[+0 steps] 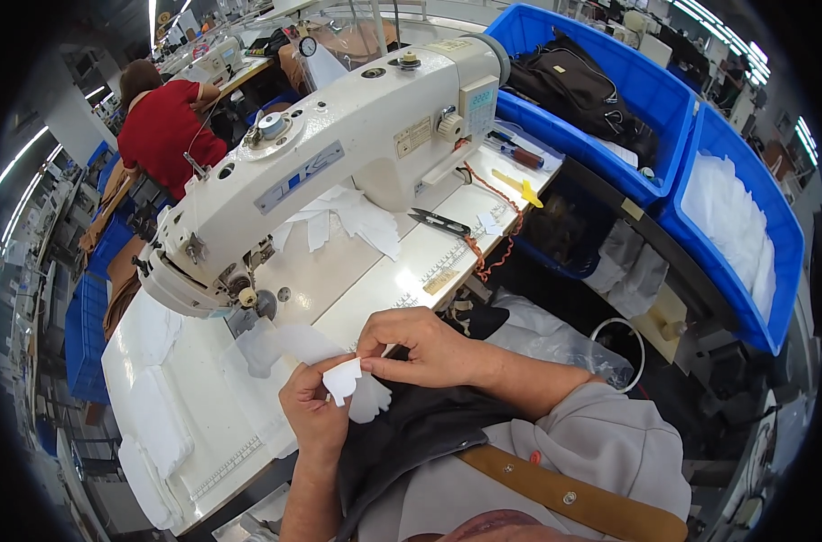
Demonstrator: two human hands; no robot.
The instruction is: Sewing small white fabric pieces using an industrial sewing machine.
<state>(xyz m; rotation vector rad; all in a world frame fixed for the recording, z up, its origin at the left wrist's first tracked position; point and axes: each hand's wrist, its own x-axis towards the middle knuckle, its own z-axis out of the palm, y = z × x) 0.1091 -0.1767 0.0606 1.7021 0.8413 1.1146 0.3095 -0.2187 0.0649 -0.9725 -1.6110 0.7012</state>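
Observation:
Close to the table's front edge, my left hand point(313, 406) is closed on a small white fabric piece point(342, 379) with a scalloped edge. Thumb and fingers of my right hand point(420, 348) pinch its upper right corner. Below it hangs another pale scalloped piece point(369, 400). A sheer whitish strip point(289, 343) runs from beside my hands toward the needle area of the white sewing machine point(311, 163). Stacks of white cut pieces point(155, 411) lie on the table's left side, and more white pieces point(352, 217) rest under the machine arm.
Thread snips point(440, 222) with an orange cord point(501, 262) lie right of the machine, near a yellow tool point(517, 188). Blue bins point(650, 188) stand at the right, holding a dark bag point(573, 86) and white material point(727, 226). A person in red point(169, 131) sits at the far left.

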